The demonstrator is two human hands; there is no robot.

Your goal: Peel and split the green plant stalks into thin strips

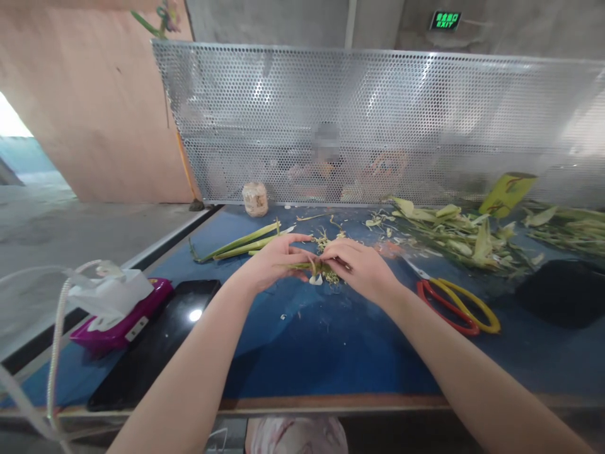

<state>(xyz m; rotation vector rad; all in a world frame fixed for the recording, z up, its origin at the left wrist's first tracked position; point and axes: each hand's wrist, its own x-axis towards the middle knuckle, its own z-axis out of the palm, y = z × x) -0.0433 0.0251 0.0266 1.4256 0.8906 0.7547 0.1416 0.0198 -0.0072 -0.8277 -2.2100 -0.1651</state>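
Head view's got your left hand (273,261) gripping a green stem (305,267), your right hand (355,263) pinching it too, scissors (452,305) lying nearby.

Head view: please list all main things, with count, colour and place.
Plant piece: one, green, centre
Stalks: several, green, centre left
Plant scraps: many, pale green, centre
Leaf piles: two, green, right
Scissors: one pair, red-yellow handles, right
Unclear object: one, yellow-green, back right
Dark object: one, black, far right
Roll or jar: one, whitish, back left
Glossy slab: one, black, front left
Power strip: one, purple, left edge
Adapters: count unclear, white, on strip
Cables: several, white, far left
Table: one, blue, centre
Perforated screen: one, silver, behind table
Person: one, blurred, behind screen
Exit sign: one, green, upper right
Panel: one, pinkish, left
Lap: one, pale-patterned, bottom centre
Left hand, right hand: two, bare, centre
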